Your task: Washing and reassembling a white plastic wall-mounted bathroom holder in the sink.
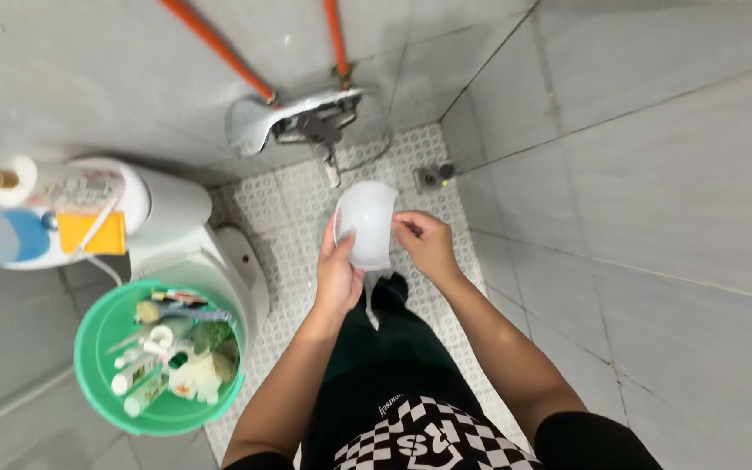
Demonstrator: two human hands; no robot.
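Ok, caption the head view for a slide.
Both hands, left and right, hold a white cup under a wall tap, green basin alongside.

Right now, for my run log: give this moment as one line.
left hand: holds white cup | right hand: on cup's side | under tap | green basin left

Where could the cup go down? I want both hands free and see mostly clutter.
Bare patterned floor tiles lie between the white toilet and the metal wall tap, and beside the floor drain. The round green plastic basin is crammed with tubes and brushes. The left hand and right hand hold the translucent white plastic cup.
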